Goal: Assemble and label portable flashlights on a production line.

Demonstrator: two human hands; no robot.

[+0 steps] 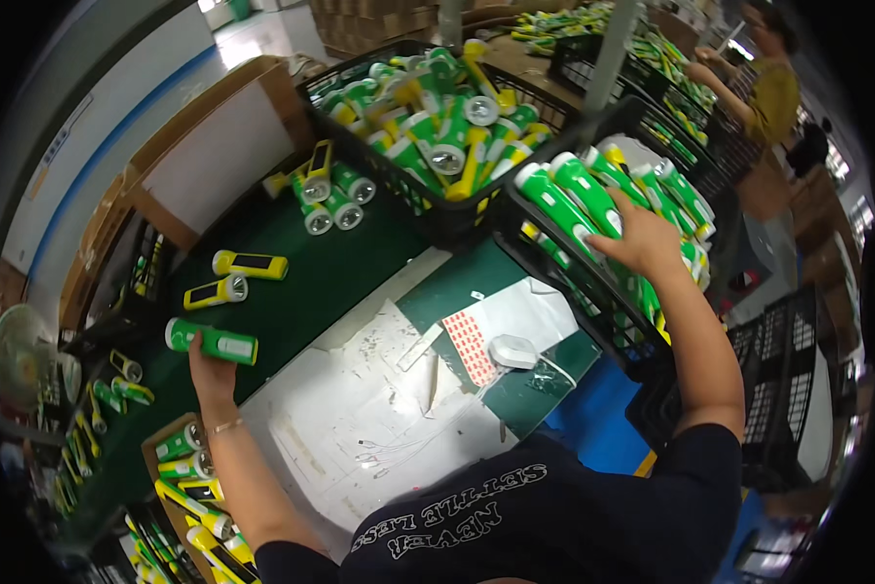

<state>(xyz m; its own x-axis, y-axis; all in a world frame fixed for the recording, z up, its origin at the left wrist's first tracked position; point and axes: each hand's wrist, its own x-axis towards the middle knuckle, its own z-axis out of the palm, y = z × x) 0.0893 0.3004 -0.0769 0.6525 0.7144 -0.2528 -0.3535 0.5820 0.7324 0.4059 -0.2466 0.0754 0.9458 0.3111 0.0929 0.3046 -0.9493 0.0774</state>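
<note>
My left hand (pixel 214 370) is closed around a green and white flashlight (pixel 186 334), held level over the dark green belt on the left. My right hand (pixel 644 241) reaches into a black crate (pixel 593 316) piled with green flashlights. Its thumb and fingers are closed about the end of one green flashlight (pixel 583 185) at the top of the pile; part of the grip is hidden by the hand. Just beyond my left hand, two yellow flashlights with dark panels (pixel 250 265) lie on the belt.
Another black crate (pixel 389 175) heaped with green and yellow flashlights stands at the back. A white charger (pixel 513 351), a sticker sheet (pixel 469 348) and thin cables lie on the worktop (pixel 340 419). A cardboard box (pixel 151 450) of flashlights sits lower left. A person (pixel 764 97) works far right.
</note>
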